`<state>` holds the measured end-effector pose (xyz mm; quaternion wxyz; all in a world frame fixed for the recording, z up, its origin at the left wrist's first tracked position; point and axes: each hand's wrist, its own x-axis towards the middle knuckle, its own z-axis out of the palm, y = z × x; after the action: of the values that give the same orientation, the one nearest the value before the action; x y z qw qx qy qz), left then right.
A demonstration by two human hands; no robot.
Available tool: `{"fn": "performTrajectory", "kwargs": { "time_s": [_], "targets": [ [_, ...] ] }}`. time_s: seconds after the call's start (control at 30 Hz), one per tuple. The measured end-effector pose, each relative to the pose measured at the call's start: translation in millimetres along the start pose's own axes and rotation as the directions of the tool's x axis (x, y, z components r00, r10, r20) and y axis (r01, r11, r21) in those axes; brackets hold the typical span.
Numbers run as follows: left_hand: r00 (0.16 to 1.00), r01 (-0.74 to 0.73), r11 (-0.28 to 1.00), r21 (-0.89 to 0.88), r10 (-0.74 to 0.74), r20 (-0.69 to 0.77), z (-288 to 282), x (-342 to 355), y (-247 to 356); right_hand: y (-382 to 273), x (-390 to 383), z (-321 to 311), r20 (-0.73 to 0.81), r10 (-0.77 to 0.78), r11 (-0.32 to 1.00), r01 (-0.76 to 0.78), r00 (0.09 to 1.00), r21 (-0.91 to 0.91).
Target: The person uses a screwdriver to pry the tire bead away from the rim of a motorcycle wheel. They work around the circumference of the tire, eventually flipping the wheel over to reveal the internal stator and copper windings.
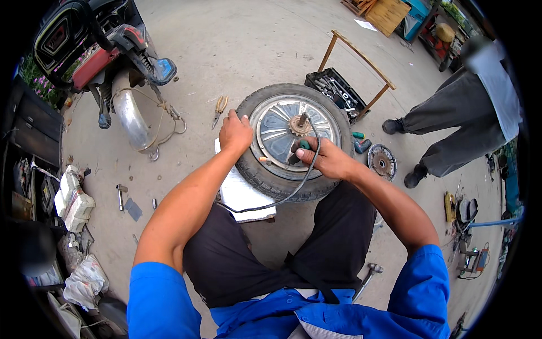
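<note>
Black-tyred wheel with a silver-grey metal hub (pixel 276 138) lies mid-frame, off any vehicle, its brown toothed sprocket (pixel 296 126) fitted; what is left does not show. Left hand (pixel 236 133) curls over its edge, grip unclear; right hand (pixel 323 158) closes around a dark-green-handled tool (pixel 305 144).

Vehicle repair workshop: filled toolbox (pixel 345 80), loose wheel (pixel 274 135), pliers (pixel 218 112), scooter (pixel 99 65), concrete floor (pixel 226 45).
</note>
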<state>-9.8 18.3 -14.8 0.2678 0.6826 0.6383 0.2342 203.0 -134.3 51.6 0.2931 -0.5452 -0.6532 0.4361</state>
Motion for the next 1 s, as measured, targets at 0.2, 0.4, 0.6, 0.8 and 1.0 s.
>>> {"fn": "performTrajectory", "kwargs": {
  "time_s": [0.2,0.4,0.6,0.8,1.0],
  "targets": [
    [1.000,0.009,1.000,0.007,-0.009,0.016,0.3,3.2,-3.5,-4.9,5.4,3.4,0.046,-0.001,0.999,0.003,0.999,-0.045],
    [1.000,-0.010,1.000,0.004,0.010,0.010,0.0,1.8,-0.5,1.0,5.9,3.1,0.045,-0.046,0.992,0.051,0.998,-0.118],
    [1.000,-0.009,1.000,0.000,0.009,-0.009,0.5,0.6,-1.4,-24.7,6.1,-4.8,0.151,-0.029,0.967,0.066,0.988,-0.245],
    [0.999,-0.021,1.000,-0.009,0.021,-0.041,1.2,1.2,-1.5,-23.5,10.3,1.1,0.184,-0.002,0.962,0.052,0.983,-0.270],
    [1.000,-0.016,1.000,-0.009,0.016,-0.006,-1.5,0.4,-5.9,-30.4,10.1,22.5,0.109,0.111,0.932,-0.065,0.988,-0.355]
  ]
}}
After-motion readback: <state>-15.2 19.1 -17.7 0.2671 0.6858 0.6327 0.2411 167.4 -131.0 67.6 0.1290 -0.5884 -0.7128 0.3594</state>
